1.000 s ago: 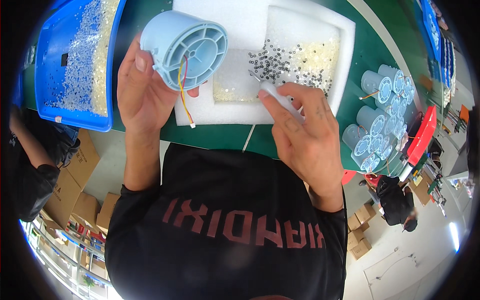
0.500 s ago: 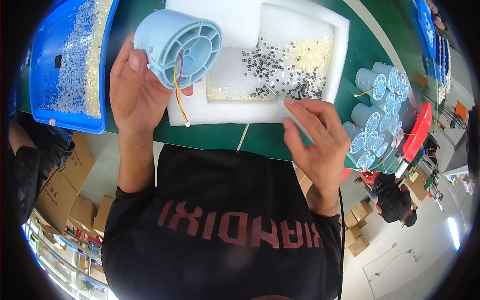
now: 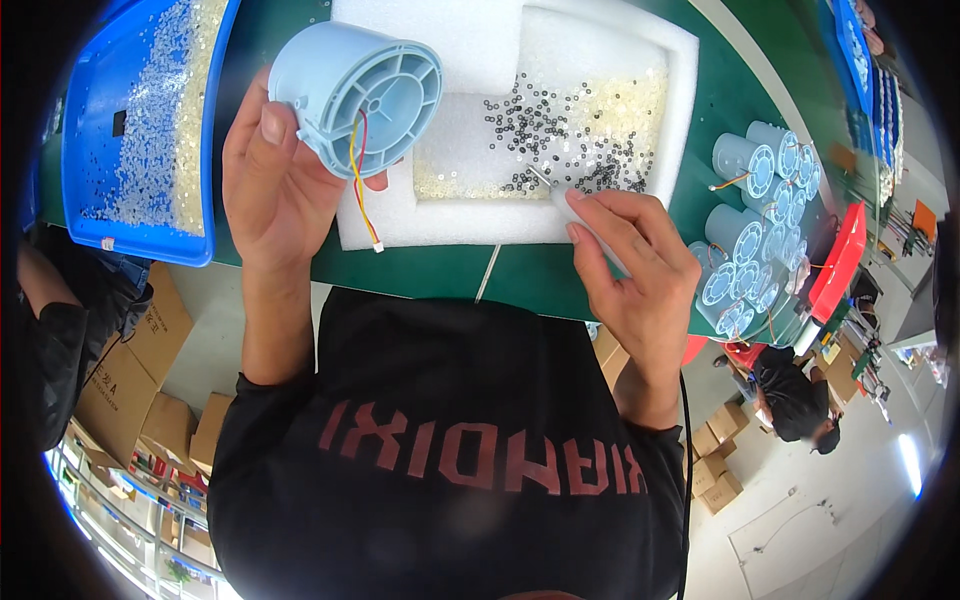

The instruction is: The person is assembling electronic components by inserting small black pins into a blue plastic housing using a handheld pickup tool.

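My left hand [image 3: 275,190] grips a light blue plastic cup-shaped housing [image 3: 330,85], tilted so that its ribbed round end faces me. Red, yellow and white wires with a small white connector [image 3: 377,246] dangle from that end. In my right hand [image 3: 640,260] is a slim white-handled tool [image 3: 600,240] with a thin metal tip, pinched between thumb and fingers. Its tip points into a white foam tray [image 3: 680,110], at small black rings [image 3: 535,120] scattered there. Pale, clear rings [image 3: 625,105] lie beside them. Whether the tip touches a ring I cannot tell.
A blue bin [image 3: 85,190] of small clear and pale parts stands at the left. Several similar blue housings [image 3: 745,240] with wires are grouped on the green table [image 3: 540,275] at the right, beside a red bin [image 3: 838,262]. Other people are at both sides.
The metal tip of the tool in my right hand has shifted slightly up and left over the rings. My left hand and the housing stay nearly in place.
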`<state>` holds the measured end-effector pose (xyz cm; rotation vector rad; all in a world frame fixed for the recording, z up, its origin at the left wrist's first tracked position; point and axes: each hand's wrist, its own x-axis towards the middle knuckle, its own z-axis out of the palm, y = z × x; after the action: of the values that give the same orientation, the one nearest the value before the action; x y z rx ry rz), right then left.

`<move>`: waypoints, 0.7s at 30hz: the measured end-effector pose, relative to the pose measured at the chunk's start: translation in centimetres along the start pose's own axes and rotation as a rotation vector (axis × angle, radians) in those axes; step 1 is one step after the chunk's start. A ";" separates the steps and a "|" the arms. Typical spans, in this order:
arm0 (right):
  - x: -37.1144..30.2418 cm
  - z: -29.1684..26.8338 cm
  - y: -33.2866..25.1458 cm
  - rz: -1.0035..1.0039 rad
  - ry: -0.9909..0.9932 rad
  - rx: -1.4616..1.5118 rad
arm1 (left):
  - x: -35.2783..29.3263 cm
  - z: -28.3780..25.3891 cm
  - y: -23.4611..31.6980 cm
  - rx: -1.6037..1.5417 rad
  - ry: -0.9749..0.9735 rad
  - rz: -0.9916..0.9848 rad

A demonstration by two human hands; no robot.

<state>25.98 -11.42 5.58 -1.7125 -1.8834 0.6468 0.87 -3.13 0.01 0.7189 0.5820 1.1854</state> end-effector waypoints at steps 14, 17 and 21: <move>0.3 -0.1 -0.3 0.064 -0.026 0.046 | 0.0 -0.1 0.1 -0.031 -0.004 0.008; 0.5 -0.2 -0.6 0.075 -0.033 0.031 | 0.1 -0.4 0.1 -0.033 -0.033 -0.001; 1.2 -0.8 -1.3 -0.005 -0.093 -0.094 | 0.1 -0.2 0.0 -0.017 0.002 -0.022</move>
<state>25.41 -10.36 7.05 -1.7632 -2.0104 0.6553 0.75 -2.99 -0.09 0.6951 0.5799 1.1692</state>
